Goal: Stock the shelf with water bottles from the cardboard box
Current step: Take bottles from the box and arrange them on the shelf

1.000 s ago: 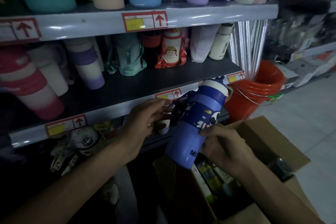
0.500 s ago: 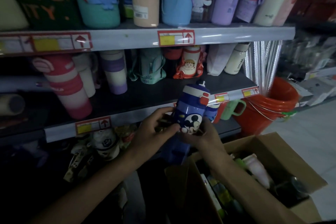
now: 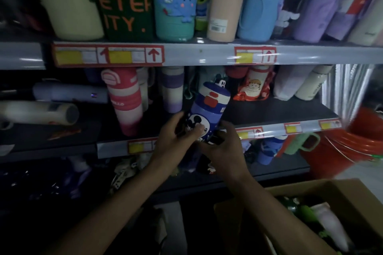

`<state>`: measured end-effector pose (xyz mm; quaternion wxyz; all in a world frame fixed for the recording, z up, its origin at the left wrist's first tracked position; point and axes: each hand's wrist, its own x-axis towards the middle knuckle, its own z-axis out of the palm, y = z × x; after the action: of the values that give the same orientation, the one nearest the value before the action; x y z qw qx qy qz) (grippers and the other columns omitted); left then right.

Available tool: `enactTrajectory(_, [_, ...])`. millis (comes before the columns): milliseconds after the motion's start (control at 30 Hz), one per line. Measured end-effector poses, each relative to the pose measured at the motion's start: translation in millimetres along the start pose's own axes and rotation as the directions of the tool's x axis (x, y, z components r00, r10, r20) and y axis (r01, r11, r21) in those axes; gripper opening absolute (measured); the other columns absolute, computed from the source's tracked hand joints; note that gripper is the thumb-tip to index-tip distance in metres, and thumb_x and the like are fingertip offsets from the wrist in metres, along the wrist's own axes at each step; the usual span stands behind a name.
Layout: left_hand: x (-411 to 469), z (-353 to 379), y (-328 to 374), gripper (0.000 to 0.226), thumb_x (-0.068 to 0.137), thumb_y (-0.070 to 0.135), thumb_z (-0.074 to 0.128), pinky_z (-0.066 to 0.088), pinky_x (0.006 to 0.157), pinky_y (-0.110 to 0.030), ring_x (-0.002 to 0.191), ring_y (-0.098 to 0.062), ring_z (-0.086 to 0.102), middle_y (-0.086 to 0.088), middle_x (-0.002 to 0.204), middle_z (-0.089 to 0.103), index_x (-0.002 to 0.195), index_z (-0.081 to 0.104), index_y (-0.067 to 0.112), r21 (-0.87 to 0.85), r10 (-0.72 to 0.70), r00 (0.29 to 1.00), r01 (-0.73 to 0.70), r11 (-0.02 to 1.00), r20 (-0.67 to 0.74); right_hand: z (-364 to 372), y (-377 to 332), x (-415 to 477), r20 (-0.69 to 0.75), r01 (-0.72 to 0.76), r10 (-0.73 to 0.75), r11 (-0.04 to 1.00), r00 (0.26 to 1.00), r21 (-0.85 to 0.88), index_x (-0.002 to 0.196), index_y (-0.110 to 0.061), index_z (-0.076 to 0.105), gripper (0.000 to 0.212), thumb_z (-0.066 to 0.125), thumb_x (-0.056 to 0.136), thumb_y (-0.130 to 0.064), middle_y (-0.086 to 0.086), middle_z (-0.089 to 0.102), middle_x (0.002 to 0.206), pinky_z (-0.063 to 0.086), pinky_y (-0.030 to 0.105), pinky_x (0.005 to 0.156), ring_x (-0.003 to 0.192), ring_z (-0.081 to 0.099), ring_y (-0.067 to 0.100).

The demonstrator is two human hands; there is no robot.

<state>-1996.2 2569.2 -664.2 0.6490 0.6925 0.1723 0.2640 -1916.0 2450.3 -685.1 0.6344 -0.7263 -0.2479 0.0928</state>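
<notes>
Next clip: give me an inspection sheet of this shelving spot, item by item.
Surface: middle shelf has bare space at its front.
Job's things: blue cartoon bottle tilted at the shelf edge; cardboard box open at lower right.
Clutter: pink striped bottle; white bottle lying down.
Grips: left hand and right hand both hold the blue bottle.
Cables: nothing seen.
Surroundings: red bucket on floor.
</notes>
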Motion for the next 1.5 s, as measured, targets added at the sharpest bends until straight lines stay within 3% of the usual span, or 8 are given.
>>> enactTrajectory(133, [14,-21,4,0.062,0.082,0.039,0.075,0.054,0.103,-0.043,0.118,-0.006,0.065,0.010,0.128,0.068,0.140,0.056,0.026,0.059,0.087,0.996,-0.085,0.995,-0.026,24,-11,21,0.040,0.051,-0.052,0.998,0.998,0.025,0.125,-0.007,0.061,0.051,0.080,0.079,0.005,-0.002,0.075,0.108,0.055,0.017,0.075,0.094,0.072,0.005])
enactTrajectory(533, [36,-63,-12,0.057,0.091,0.040,0.068,0.049,0.105,-0.032,0.127,-0.001,0.054,0.014,0.141,0.055,0.144,0.048,0.035,0.245,0.171,0.984,-0.152,0.957,-0.058,81,-11,68,0.009,0.181,-0.181,0.983,0.983,0.019,0.137,-0.012,0.049,0.071,0.078,0.074,0.004,0.007,0.068,0.126,0.055,0.052,0.099,0.119,0.066,0.023])
enactTrajectory(700, [44,-69,-17,0.051,0.095,0.021,0.070,0.041,0.085,0.001,0.105,0.024,0.052,0.033,0.118,0.055,0.138,0.048,0.038,0.233,0.112,0.991,-0.092,0.968,-0.073,90,-7,79,0.010,0.181,-0.181,0.980,0.983,-0.081,0.126,-0.017,0.051,0.060,0.075,0.077,0.008,0.004,0.068,0.119,0.057,0.036,0.095,0.112,0.066,0.016])
enactTrajectory(900, [46,-72,-21,0.056,0.096,0.018,0.067,0.050,0.097,-0.017,0.113,0.013,0.057,0.017,0.128,0.060,0.146,0.046,0.032,0.157,0.067,0.992,-0.050,0.986,-0.110,96,-10,91,0.075,0.155,-0.143,0.972,0.987,-0.175,0.127,-0.013,0.055,0.057,0.076,0.078,0.006,0.005,0.069,0.116,0.048,0.003,0.072,0.102,0.066,0.014])
enactTrajectory(1033, [43,-74,-18,0.048,0.097,0.017,0.067,0.049,0.082,-0.004,0.094,0.026,0.056,0.024,0.113,0.057,0.133,0.046,0.041,0.142,0.031,0.993,-0.015,0.990,-0.111,101,-7,92,0.106,0.167,-0.148,0.964,0.983,-0.205,0.132,-0.012,0.054,0.060,0.075,0.080,0.008,0.006,0.067,0.121,0.049,0.003,0.079,0.107,0.064,0.014])
enactTrajectory(1100, [43,-76,-16,0.044,0.097,0.017,0.066,0.044,0.069,0.002,0.082,0.032,0.053,0.030,0.105,0.051,0.127,0.045,0.043,0.133,-0.006,0.995,0.019,0.991,-0.102,104,-6,93,0.103,0.176,-0.156,0.957,0.982,-0.230,0.136,-0.015,0.052,0.065,0.077,0.078,0.003,0.008,0.064,0.126,0.056,0.020,0.091,0.113,0.064,0.018])
enactTrajectory(1200, [39,-80,-14,0.049,0.096,0.025,0.069,0.045,0.069,-0.002,0.096,0.017,0.057,0.019,0.114,0.055,0.140,0.049,0.037,0.119,-0.046,0.995,0.057,0.991,-0.094,103,-7,92,0.113,0.156,-0.131,0.956,0.985,-0.247,0.140,-0.018,0.049,0.075,0.082,0.073,-0.008,0.010,0.062,0.131,0.056,0.038,0.098,0.119,0.063,0.023])
enactTrajectory(1500, [6,-95,-11,0.050,0.090,0.019,0.076,0.046,0.092,-0.023,0.124,-0.015,0.055,0.015,0.122,0.058,0.130,0.054,0.037,0.226,-0.072,0.997,0.079,0.971,-0.038,63,-17,68,0.225,0.123,-0.006,0.854,0.974,-0.506,0.139,-0.006,0.055,0.076,0.089,0.071,-0.011,0.014,0.065,0.132,0.048,0.038,0.100,0.125,0.058,0.031])
